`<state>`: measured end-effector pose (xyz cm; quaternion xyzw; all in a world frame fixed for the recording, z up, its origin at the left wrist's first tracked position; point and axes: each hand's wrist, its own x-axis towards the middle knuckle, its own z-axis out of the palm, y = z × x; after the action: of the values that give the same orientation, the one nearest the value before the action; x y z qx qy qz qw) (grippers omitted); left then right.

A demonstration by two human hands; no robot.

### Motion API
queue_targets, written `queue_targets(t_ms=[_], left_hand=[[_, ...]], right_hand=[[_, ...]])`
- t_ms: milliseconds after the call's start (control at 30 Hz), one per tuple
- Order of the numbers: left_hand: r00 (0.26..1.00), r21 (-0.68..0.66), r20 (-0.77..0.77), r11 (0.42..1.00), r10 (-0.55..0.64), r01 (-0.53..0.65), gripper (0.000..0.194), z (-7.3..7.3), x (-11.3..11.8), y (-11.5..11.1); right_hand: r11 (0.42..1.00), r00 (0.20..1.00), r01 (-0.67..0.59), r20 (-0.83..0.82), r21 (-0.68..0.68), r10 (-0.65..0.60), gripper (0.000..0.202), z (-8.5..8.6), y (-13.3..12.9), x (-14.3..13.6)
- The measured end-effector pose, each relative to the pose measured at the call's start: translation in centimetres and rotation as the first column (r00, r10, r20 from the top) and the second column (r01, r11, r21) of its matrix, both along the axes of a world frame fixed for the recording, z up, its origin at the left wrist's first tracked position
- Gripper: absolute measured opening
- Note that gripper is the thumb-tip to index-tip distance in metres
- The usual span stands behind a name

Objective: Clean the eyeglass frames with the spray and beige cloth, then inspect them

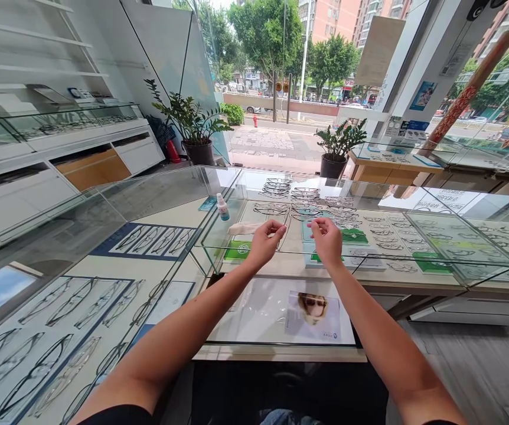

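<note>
My left hand (268, 241) is raised over the glass display case (205, 239), thumb and forefinger pinched together. A thin curved line runs by its fingertips; whether it belongs to something in the fingers or to eyeglasses behind is unclear. Facing it, a short gap to the right, my right hand (326, 241) is also closed in a pinch. What it holds, if anything, is too small to make out. Just beyond both hands lie rows of eyeglasses (306, 212). A pale cloth (242, 228) lies left of my left hand, near a small spray bottle (222, 208) standing upright.
Eyeglasses on trays (152, 241) fill the left case. A leaflet (313, 316) with a picture lies below my forearms. Green cards (354, 236) sit among the frames on the right. Potted plants (199, 150) stand beyond the case, before the street.
</note>
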<state>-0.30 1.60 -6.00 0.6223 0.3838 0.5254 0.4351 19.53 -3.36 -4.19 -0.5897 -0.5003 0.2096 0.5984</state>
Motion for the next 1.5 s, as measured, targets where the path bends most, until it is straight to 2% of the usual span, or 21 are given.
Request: queue_targets(t_ms=[167,300,533,733,933,1133,1367,1500], left_hand=[[0.999,0.011,-0.042,1.000,0.001,0.000,0.042,0.2,0.2,-0.4],[0.999,0.020,-0.031,0.999,-0.028,0.029,0.042,0.3,0.3,-0.8],[0.998,0.029,-0.001,0.998,-0.059,0.059,0.043,0.7,0.7,-1.8],[0.995,0.020,-0.007,0.995,-0.099,0.099,0.042,0.8,0.9,-2.1],[0.993,-0.038,0.064,0.994,-0.099,0.102,0.047,0.6,1.1,-1.8],[0.973,-0.154,0.228,0.986,-0.029,0.065,0.060,0.8,0.7,-0.8],[0.922,-0.236,0.365,0.971,0.131,-0.044,0.064,1.2,-0.1,0.3],[0.883,-0.248,0.422,0.963,0.205,-0.106,0.064,1.4,-0.3,0.6]], right_hand=[[0.990,0.986,0.090,0.131,0.112,-0.105,0.028,0.4,0.1,0.7],[0.981,0.979,0.046,0.185,0.189,-0.082,0.024,0.1,0.1,0.3],[0.974,0.944,-0.083,0.331,0.211,0.009,0.030,-1.3,0.0,-1.1],[0.966,0.924,-0.082,0.382,0.246,-0.019,0.030,-1.8,0.1,-1.2],[0.963,0.907,-0.078,0.419,0.258,-0.039,0.036,-1.7,0.1,-0.9],[0.963,0.888,-0.046,0.452,0.266,-0.083,0.038,-2.1,0.6,-0.5],[0.986,0.859,0.038,0.499,0.160,-0.114,0.017,-2.2,0.8,-0.5],[0.991,0.857,0.044,0.504,0.128,-0.104,0.009,-2.2,0.7,-0.6]])
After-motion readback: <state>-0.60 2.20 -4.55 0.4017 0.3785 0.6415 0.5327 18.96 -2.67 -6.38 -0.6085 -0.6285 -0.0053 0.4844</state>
